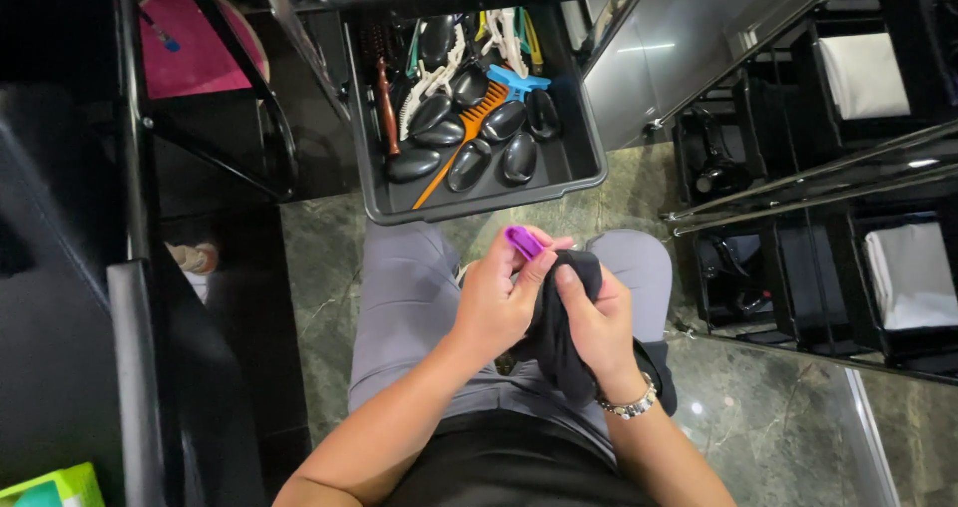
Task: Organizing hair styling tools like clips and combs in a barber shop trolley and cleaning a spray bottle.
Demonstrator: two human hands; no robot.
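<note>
My left hand (496, 297) pinches a small purple hair clip (522, 241) above my lap. A black cloth (557, 329) is gripped in my right hand (597, 317) and pressed against the clip; its loose end hangs down over my grey trousers. Both hands touch each other over my knees. Just ahead of my knees stands an open black drawer tray (577, 166) holding several black oval clips (504, 121), an orange tail comb (461, 141), a blue clip (516, 82), white clips and a brown brush.
A black trolley frame (215, 88) stands left of the drawer. At the right are a mirrored cabinet and shelves with folded white towels (910, 272). A black chair arm (135, 367) runs along the left. The floor is green marble tile.
</note>
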